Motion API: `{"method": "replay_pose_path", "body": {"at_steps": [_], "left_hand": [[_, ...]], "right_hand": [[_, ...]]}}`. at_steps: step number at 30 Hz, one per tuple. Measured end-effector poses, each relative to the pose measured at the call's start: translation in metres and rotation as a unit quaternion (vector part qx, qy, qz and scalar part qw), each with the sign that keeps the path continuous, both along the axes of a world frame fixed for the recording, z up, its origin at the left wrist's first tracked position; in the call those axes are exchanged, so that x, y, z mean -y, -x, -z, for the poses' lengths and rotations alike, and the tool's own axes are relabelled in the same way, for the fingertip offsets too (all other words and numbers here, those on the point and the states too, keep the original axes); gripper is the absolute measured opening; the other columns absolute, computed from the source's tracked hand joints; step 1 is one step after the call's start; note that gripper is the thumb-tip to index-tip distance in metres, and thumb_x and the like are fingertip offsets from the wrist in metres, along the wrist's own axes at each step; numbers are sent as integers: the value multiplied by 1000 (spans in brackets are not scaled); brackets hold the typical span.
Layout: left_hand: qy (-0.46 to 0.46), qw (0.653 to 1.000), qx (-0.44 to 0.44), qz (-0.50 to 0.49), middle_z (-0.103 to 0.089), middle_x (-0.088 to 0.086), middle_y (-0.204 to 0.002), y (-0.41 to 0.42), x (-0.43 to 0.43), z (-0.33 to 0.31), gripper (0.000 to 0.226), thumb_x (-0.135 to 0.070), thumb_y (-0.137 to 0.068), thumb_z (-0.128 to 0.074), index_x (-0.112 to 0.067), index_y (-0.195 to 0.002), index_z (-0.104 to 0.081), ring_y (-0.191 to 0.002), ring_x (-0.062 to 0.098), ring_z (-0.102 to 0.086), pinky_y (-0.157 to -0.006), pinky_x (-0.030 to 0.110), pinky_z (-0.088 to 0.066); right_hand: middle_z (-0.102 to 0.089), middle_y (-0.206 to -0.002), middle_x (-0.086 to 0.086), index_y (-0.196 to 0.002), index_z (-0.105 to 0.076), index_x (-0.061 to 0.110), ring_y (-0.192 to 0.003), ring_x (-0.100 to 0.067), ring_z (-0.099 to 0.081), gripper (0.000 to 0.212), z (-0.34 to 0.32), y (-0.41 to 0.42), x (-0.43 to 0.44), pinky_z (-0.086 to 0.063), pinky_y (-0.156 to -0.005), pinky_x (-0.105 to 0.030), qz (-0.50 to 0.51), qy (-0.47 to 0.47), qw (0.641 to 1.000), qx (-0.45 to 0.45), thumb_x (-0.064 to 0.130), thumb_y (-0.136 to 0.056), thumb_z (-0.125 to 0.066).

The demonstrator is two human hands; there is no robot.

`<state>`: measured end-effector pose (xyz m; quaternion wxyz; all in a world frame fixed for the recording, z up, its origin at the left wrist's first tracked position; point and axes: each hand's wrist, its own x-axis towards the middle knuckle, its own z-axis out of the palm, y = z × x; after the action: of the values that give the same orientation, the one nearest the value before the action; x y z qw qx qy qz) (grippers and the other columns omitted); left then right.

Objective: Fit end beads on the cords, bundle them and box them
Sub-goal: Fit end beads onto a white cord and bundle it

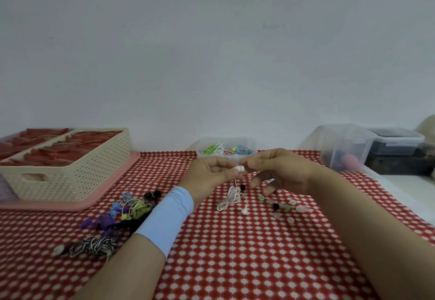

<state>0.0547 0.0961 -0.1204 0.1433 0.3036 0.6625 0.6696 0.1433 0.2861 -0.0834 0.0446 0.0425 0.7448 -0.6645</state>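
Midair, left hand [211, 173] and right hand [280, 170] on 1 white bead [240, 168].

Home craft spot w/ checked tablecloth [247, 259]

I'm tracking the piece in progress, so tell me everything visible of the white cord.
The white cord is thin, round-looking string. One end runs straight up to a white end bead pinched by the left hand and right hand. The rest lies in loose tangled loops on the red checked cloth below, its far end carrying a second white bead.
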Motion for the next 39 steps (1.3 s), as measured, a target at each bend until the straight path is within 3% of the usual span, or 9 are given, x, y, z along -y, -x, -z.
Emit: {"method": "replay_pose_path", "body": {"at_steps": [5,8,15,20,24,27,31,36,39], "left_hand": [[14,999,-33,-24,-77,2,-94,-1,1,-1,18,-4,-76,-81,-11,-91,-76,-90,14,-74,-81,20,-56],[24,998,-44,-31,-78,1,-91,-2,1,-2,17,-4,-75,-81,-13,-89,-76,-87,13,-74,-76,17,-55],[50,996,-62,-40,-77,3,-83,-1,3,0,12,-8,-78,-80,-14,-85,-75,-81,13,-75,-76,17,-56],[9,1000,-11,-13,-77,8,-87,-1,3,0,14,-3,-83,-74,-6,-97,-73,-85,15,-74,-77,19,-56],[-6,1000,15,26,-76,10,-85,-2,2,-1,12,-1,-84,-71,-9,-93,-73,-83,15,-73,-77,22,-55],[-8,999,30,41,-76,10,-84,-2,2,-1,10,-2,-83,-71,-7,-92,-74,-81,15,-72,-78,24,-54],[27,999,11,34,-76,11,-84,-2,4,-1,11,-4,-82,-73,-4,-94,-74,-80,15,-73,-75,21,-54],[-12,996,73,49,-75,9,-84,-2,5,1,12,-8,-77,-72,-8,-89,-74,-81,15,-71,-79,26,-56],[10,997,51,52,-76,9,-85,-2,5,0,11,-6,-82,-71,-6,-92,-74,-82,15,-72,-79,26,-56]], "right_hand": [[-76,-92,-8,-111,-78,11,-77,-17,-71,23,-1,-1,0,-56,-56,-28,5,-71,997,-23,6,-90,-72],[-75,-82,-9,-103,-78,8,-73,-19,-70,18,0,1,5,-55,-55,-29,25,-94,994,-48,5,-86,-77],[-78,-86,-12,-92,-79,8,-70,-19,-72,10,-1,2,14,-57,-58,-31,47,-181,977,-99,15,-84,-81],[-77,-99,-7,-101,-80,13,-75,-19,-70,13,-1,-1,9,-57,-59,-31,10,-92,993,-72,18,-94,-70],[-74,-89,-4,-101,-79,13,-71,-14,-68,13,2,0,8,-54,-54,-25,-2,-34,999,-42,15,-92,-70],[-73,-87,-6,-93,-80,16,-70,-14,-68,10,2,1,9,-53,-50,-23,-10,-27,999,-32,14,-90,-72],[-75,-95,-11,-103,-78,8,-70,-15,-69,17,3,3,9,-53,-50,-24,-4,-48,999,-7,14,-88,-75],[-76,-90,-6,-90,-82,17,-71,-15,-70,9,2,4,10,-53,-47,-23,-9,-26,1000,-12,16,-86,-74],[-76,-93,-10,-95,-81,13,-69,-16,-70,14,3,5,8,-53,-47,-24,-11,-25,1000,1,16,-82,-76]]}}
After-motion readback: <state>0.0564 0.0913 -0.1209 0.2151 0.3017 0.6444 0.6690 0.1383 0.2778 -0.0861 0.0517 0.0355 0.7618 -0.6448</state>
